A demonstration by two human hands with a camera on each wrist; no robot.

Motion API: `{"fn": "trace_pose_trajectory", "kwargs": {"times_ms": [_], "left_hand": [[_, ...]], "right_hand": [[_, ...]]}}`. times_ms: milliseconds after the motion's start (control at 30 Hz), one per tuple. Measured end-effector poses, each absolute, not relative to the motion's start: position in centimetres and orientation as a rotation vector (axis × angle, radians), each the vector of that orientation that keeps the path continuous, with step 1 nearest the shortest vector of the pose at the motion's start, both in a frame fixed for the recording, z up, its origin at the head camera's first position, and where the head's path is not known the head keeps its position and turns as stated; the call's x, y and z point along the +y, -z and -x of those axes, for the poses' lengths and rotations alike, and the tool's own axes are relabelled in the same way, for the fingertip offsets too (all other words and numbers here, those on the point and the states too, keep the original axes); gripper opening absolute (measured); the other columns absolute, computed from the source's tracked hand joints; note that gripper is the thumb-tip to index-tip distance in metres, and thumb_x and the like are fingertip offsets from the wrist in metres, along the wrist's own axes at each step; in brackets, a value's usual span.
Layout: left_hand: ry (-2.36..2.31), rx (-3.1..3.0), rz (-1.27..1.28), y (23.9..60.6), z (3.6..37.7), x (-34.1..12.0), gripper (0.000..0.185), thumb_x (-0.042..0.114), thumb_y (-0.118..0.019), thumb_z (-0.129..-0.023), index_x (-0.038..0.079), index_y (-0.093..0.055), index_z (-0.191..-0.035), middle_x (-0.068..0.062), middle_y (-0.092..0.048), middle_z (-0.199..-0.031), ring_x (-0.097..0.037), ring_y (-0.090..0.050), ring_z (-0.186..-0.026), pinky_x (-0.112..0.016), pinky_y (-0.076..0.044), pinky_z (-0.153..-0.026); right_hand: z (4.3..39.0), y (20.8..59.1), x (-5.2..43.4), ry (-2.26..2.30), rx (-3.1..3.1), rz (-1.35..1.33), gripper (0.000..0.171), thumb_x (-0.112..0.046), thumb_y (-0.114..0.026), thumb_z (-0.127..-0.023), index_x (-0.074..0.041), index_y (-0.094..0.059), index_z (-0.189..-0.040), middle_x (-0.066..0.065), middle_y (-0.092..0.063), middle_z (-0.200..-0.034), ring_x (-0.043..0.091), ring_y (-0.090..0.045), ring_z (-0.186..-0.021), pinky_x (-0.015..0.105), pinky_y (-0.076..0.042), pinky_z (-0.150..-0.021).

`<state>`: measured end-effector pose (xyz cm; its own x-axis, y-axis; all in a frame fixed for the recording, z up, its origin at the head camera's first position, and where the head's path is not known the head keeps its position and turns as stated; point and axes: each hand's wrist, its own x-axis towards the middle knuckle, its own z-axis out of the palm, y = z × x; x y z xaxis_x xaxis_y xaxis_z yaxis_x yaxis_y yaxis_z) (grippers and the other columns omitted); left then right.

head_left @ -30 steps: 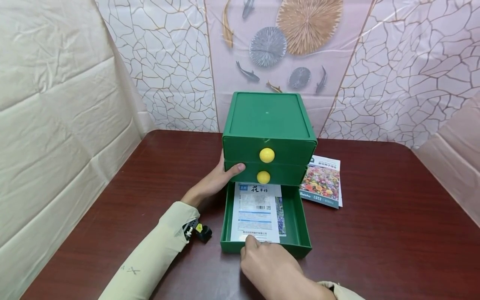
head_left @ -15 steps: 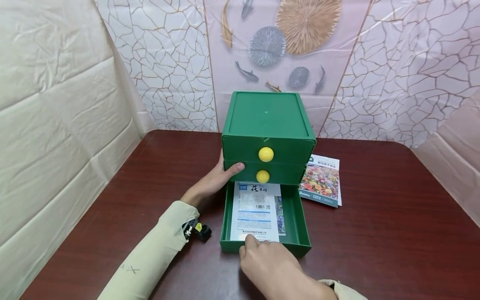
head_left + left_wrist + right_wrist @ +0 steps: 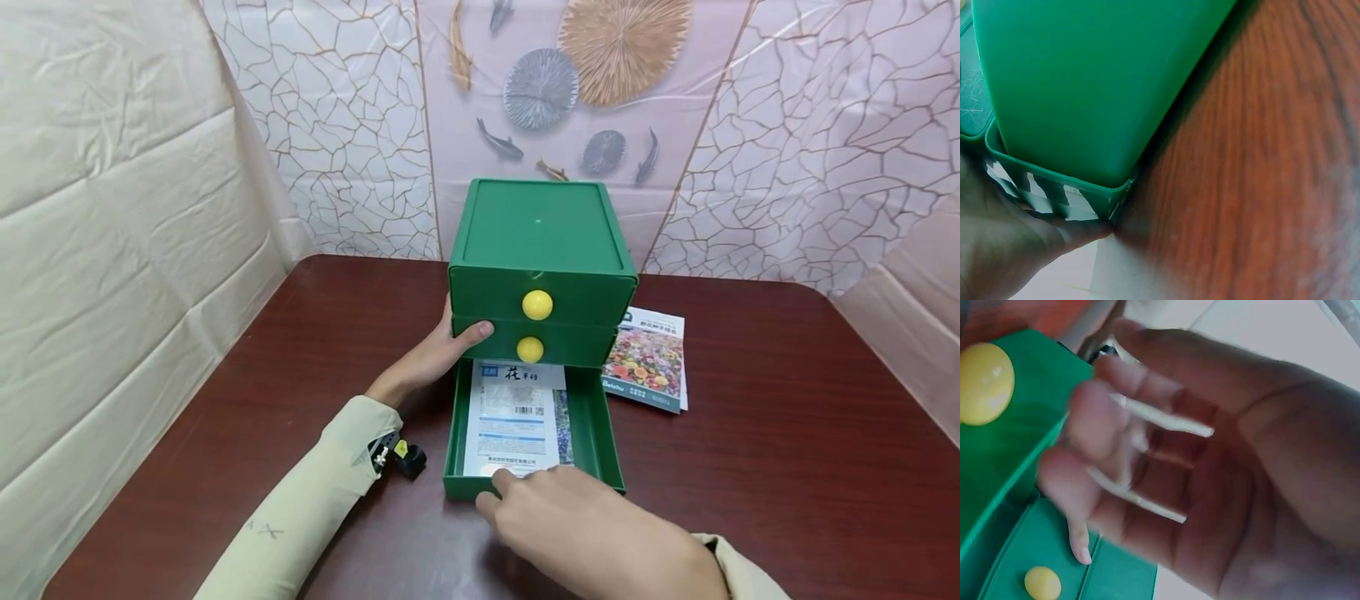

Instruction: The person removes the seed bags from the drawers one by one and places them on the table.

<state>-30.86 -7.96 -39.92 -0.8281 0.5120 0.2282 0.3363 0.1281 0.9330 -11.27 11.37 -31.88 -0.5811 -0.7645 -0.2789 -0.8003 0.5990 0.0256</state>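
Observation:
A green three-drawer cabinet point(image 3: 542, 229) with yellow knobs point(image 3: 537, 305) stands on the dark wood table point(image 3: 750, 433). Its bottom drawer point(image 3: 592, 433) is pulled out, and a white printed seed packet point(image 3: 513, 417) lies flat inside. My left hand point(image 3: 438, 354) grips the cabinet's left front corner, thumb across the middle drawer's front. The left wrist view shows the cabinet's green side point(image 3: 1085, 81) up close. My right hand point(image 3: 525, 500) touches the open drawer's front wall, a fingertip over its rim by the packet. In the right wrist view that hand point(image 3: 1166, 475) has loosely straight fingers near a knob point(image 3: 985, 381).
A colourful flower seed packet point(image 3: 647, 358) lies on the table just right of the cabinet. A small black and yellow device point(image 3: 401, 454) sits at my left sleeve. Wrinkled sheeting walls close in the table at the left, back and right.
My right hand has shifted slightly forward against the drawer front, and the drawer looks a little further in. My left hand has kept its grip on the cabinet.

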Motion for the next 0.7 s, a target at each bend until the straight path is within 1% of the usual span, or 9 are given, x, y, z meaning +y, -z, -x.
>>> {"fn": "trace_pose_trajectory", "kwargs": {"times_ms": [100, 200, 333, 400, 500, 600, 700], "left_hand": [[-1.789, 2.247, -0.84, 39.9, 30.9, -7.9, 0.124, 0.089, -0.061, -0.082, 0.037, 0.014, -0.166, -0.002, -0.012, -0.171, -0.023, -0.027, -0.152, -0.057, -0.023, -0.124], [-1.786, 2.244, -0.839, 39.9, 30.8, -8.0, 0.12, 0.085, -0.061, -0.085, 0.036, 0.013, -0.166, -0.003, -0.014, -0.17, -0.024, -0.028, -0.151, -0.057, -0.023, -0.124], [-1.8, 2.232, -0.834, 40.0, 30.7, -8.4, 0.115, 0.082, -0.061, -0.088, 0.036, 0.012, -0.166, -0.004, -0.018, -0.169, -0.025, -0.029, -0.15, -0.058, -0.023, -0.124], [-1.808, 2.23, -0.832, 40.1, 30.7, -8.5, 0.116, 0.083, -0.061, -0.088, 0.038, 0.012, -0.165, -0.003, -0.018, -0.169, -0.024, -0.029, -0.15, -0.057, -0.024, -0.124], [-1.806, 2.226, -0.843, 40.0, 30.9, -8.3, 0.117, 0.084, -0.061, -0.086, 0.042, 0.015, -0.164, 0.001, -0.013, -0.17, -0.021, -0.027, -0.151, -0.056, -0.025, -0.124], [-1.787, 2.228, -0.85, 39.8, 31.0, -8.1, 0.117, 0.085, -0.061, -0.086, 0.045, 0.017, -0.164, 0.002, -0.011, -0.172, -0.019, -0.026, -0.152, -0.055, -0.025, -0.124], [-1.778, 2.236, -0.84, 39.7, 30.9, -8.1, 0.12, 0.088, -0.061, -0.083, 0.044, 0.017, -0.164, 0.003, -0.01, -0.172, -0.019, -0.025, -0.152, -0.054, -0.024, -0.124]], "right_hand": [[11.5, 30.9, 11.8, -0.175, 2.619, 1.38, 0.024, -0.027, -0.084, -0.094, -0.021, -0.072, -0.115, -0.004, -0.069, -0.1, 0.007, -0.051, -0.059, 0.026, -0.052, -0.057], [12.2, 30.2, 12.4, -0.151, 2.715, 1.471, 0.021, -0.029, -0.083, -0.094, -0.02, -0.072, -0.109, -0.006, -0.065, -0.093, 0.006, -0.049, -0.058, 0.025, -0.049, -0.054], [14.1, 30.0, 13.1, -0.086, 2.819, 1.516, 0.02, -0.026, -0.085, -0.093, -0.017, -0.072, -0.104, -0.005, -0.063, -0.089, 0.005, -0.052, -0.061, 0.024, -0.049, -0.054], [15.2, 30.4, 13.4, -0.043, 2.826, 1.48, 0.021, -0.024, -0.085, -0.092, -0.016, -0.071, -0.105, -0.004, -0.063, -0.091, 0.006, -0.056, -0.063, 0.024, -0.05, -0.056], [16.6, 31.1, 13.9, -0.001, 2.796, 1.378, 0.027, -0.026, -0.088, -0.09, -0.016, -0.073, -0.11, -0.003, -0.066, -0.097, 0.008, -0.062, -0.07, 0.026, -0.054, -0.061], [17.5, 31.8, 14.0, 0.018, 2.757, 1.26, 0.033, -0.027, -0.089, -0.088, -0.016, -0.074, -0.115, -0.001, -0.067, -0.103, 0.009, -0.063, -0.078, 0.027, -0.057, -0.065], [18.0, 32.7, 13.9, 0.011, 2.726, 1.192, 0.041, -0.027, -0.091, -0.086, -0.016, -0.074, -0.122, 0.003, -0.067, -0.114, 0.013, -0.064, -0.09, 0.032, -0.06, -0.073]]}}
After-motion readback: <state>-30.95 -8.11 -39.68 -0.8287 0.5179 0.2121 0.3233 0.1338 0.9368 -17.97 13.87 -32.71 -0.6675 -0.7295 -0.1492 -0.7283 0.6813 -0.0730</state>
